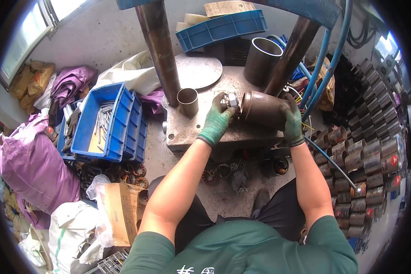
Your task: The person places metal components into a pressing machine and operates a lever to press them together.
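Nearest, cardboard point(116, 212) is at 8 o'clock, a blue crate point(116, 128) of metal rods point(105, 118) at 9, stacked tubes point(370, 160) at 3. At 12 stands the metal surface point(235, 76), a tilted blue tray point(223, 33) beyond. At 2, a dark cylinder point(263, 108) faces 9; the right hand's point(292, 121) spread fingers grasp its other end, the left hand's point(217, 119) half-curled fingers a metal part point(233, 100).

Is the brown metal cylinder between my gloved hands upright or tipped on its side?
On its side. The brown metal cylinder runs crosswise between the left hand and right hand, its rimmed end facing left.
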{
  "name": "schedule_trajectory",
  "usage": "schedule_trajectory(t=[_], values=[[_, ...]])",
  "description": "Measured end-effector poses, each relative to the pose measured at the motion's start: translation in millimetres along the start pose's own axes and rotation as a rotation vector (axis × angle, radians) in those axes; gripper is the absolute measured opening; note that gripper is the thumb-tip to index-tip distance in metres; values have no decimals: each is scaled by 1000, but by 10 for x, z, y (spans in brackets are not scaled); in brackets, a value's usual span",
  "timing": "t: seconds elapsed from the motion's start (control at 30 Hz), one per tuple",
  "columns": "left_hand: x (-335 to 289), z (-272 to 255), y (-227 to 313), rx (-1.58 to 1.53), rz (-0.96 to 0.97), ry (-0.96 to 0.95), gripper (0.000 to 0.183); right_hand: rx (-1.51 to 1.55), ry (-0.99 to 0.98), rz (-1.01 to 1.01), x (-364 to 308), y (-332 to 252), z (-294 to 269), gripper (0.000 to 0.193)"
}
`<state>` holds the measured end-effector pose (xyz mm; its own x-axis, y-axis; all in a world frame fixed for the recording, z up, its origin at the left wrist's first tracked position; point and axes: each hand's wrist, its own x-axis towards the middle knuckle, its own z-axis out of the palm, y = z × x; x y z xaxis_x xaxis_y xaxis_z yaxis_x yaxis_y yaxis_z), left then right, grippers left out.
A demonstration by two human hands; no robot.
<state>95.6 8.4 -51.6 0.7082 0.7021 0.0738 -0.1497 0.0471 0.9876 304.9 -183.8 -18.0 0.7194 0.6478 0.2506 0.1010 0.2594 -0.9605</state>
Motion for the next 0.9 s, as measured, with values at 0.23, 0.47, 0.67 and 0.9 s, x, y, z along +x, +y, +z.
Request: schedule_trajectory(t=[0.23, 0.47, 0.67, 0.9], values=[[-114, 98, 234, -67, -66, 172, 58, 154, -51, 109, -31, -6, -45, 82], [-440, -212, 507, 774, 207, 115, 37, 439, 48, 402, 58, -74, -73, 79], [-769, -492, 624, 1395, 361, 20, 39, 375, 339, 327, 37, 223, 275, 71], [-830, -20, 529, 1124, 647, 197, 45, 691, 124, 476, -207, -100, 542, 53]])
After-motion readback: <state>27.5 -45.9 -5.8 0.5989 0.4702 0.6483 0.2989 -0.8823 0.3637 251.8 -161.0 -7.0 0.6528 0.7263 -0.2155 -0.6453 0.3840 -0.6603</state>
